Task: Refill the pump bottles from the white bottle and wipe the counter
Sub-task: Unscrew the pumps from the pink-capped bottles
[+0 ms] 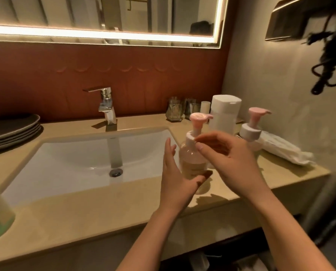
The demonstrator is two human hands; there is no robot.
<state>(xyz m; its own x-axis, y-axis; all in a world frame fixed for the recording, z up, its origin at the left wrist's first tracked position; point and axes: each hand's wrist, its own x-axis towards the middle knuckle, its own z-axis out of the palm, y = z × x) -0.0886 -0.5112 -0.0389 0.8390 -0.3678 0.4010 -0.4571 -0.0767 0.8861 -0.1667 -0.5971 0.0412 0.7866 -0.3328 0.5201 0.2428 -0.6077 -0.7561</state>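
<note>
Two hands are working on the near pump bottle (192, 161), which is standing upright on the beige counter (85, 218) just right of the sink (81, 153). Left hand (175, 177) is cupping the bottle's lower body, with the fingers running up its left side and the thumb wrapping across the front near the base. Right hand (231, 163) is pinching the white collar under the pink pump head between thumb and fingertips. The pump is sitting on the bottle, and the fill level is not readable. Far pump bottle (251, 132) is standing behind and to the right, near the wall, touching a crumpled white cloth (282, 151) lying on the counter. White bottle (224, 114) is standing upright between the two pump bottles, further back. Glass jars (176, 111) are sitting left of it against the backsplash. Chrome faucet (106, 103) is standing behind the sink, a stack of grey plates (12, 132) is lying at far left, and a black hair dryer (327, 55) is hanging on the right wall.
</note>
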